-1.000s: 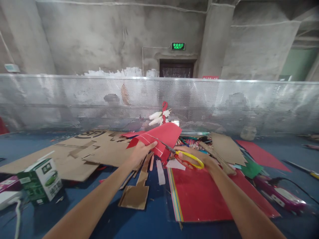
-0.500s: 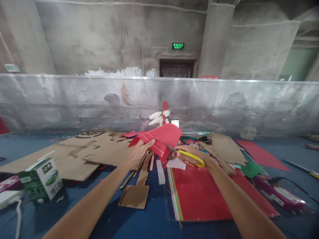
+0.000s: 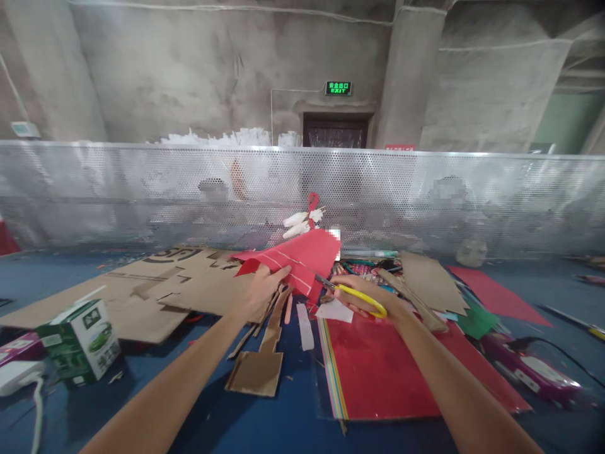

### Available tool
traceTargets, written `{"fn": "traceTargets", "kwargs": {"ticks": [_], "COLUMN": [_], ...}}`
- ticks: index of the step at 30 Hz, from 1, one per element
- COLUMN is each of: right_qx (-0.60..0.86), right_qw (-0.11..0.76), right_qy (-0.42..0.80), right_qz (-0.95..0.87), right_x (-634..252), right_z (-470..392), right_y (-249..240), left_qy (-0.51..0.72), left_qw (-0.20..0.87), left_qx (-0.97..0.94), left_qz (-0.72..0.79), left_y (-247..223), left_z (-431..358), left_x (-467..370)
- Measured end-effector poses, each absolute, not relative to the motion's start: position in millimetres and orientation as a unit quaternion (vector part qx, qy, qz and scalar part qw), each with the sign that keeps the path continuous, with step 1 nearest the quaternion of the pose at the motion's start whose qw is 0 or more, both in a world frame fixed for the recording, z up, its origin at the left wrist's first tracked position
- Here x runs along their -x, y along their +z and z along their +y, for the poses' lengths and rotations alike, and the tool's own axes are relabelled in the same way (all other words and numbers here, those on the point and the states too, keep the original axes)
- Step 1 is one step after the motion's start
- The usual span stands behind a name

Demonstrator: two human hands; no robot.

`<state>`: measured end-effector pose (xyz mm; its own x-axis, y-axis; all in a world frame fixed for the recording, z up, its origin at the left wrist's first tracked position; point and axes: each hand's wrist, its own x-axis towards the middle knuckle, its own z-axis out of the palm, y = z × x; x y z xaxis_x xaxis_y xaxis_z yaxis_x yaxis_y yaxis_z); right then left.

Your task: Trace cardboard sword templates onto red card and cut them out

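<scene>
The left hand (image 3: 259,291) pinches the red paper (image 3: 312,251) at its near edge, thumb on top, fingers mostly hidden beneath. The right hand (image 3: 362,291) is curled round the handles of the scissors (image 3: 365,299), whose blades reach the paper's right side. The paper is held up over the table (image 3: 293,425), bent, with only that one pinch on it. This is the likeliest trouble: a limp sheet could fold between the blades and come out torn or ragged. White lines (image 3: 299,280) run across the paper near the thumb; if the sheet pivots, a cut could stray from them. The hidden left fingers may also be at risk should the blades run deep. How far the blades are parted is hard to tell at this size. A white scrap (image 3: 335,311) lies below, where an offcut could mix with it.
</scene>
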<state>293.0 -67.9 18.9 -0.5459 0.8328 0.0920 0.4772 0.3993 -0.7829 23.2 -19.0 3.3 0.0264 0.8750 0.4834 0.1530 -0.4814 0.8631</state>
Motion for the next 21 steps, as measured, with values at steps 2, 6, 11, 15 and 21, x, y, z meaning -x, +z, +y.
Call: {"fn": "traceTargets", "kwargs": {"ticks": [2, 6, 11, 15, 21], "right_qx": [0.408, 0.392, 0.382, 0.387, 0.366], "right_qw": [0.241, 0.242, 0.248, 0.242, 0.25], "right_qy": [0.364, 0.356, 0.356, 0.343, 0.335], "right_qz": [-0.802, -0.813, -0.816, -0.821, -0.831], "right_x": [-295, -296, -294, -295, -290], "right_z": [-63, -56, -58, -61, -63], "right_y": [15, 8, 6, 8, 10], "left_qy": [0.573, 0.582, 0.576, 0.582, 0.575], "left_qw": [0.314, 0.319, 0.323, 0.338, 0.414], "left_qx": [-0.646, -0.641, -0.635, -0.63, -0.601], "left_qz": [0.395, 0.385, 0.401, 0.387, 0.369], "left_y": [5, 5, 4, 3, -1], "left_z": [-20, -20, -19, -17, -17], "left_x": [-24, -25, -23, -23, -27]}}
